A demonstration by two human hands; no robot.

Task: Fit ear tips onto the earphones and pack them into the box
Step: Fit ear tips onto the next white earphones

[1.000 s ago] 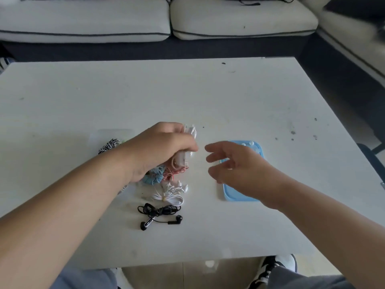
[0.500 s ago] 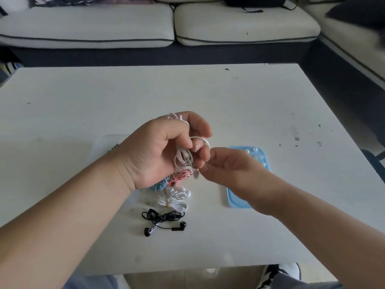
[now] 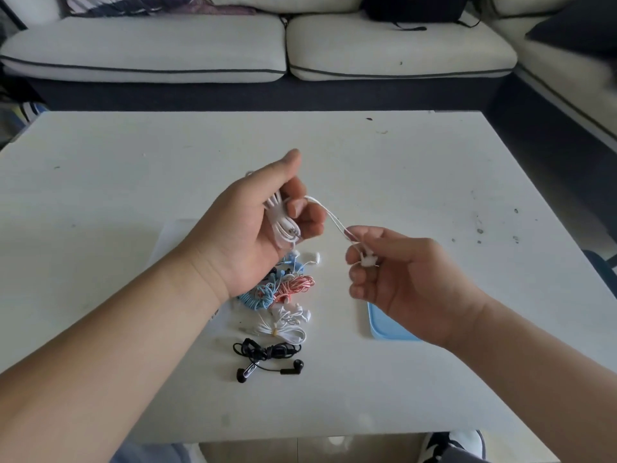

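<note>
My left hand (image 3: 257,228) is raised over the table, palm up, and grips a coiled bundle of white earphones (image 3: 282,223). Two thin white cords run from that bundle to my right hand (image 3: 400,275), which pinches the two white earbuds (image 3: 367,259) between thumb and fingers. Below my left hand lie more coiled earphones: a blue set (image 3: 258,295), a red-and-white set (image 3: 295,286), a white tied set (image 3: 283,324) and a black set (image 3: 267,357). A light blue tray (image 3: 387,329) lies under my right hand, mostly hidden by it.
The white table (image 3: 417,182) has small dark specks at its right. A clear plastic sheet (image 3: 177,235) lies under my left wrist. Sofas (image 3: 267,51) stand beyond the far edge. A shoe (image 3: 450,446) shows below the near edge.
My right hand has taken the earbuds and pulled them away to the right, drawing the cords out of the bundle. My left hand has turned palm up.
</note>
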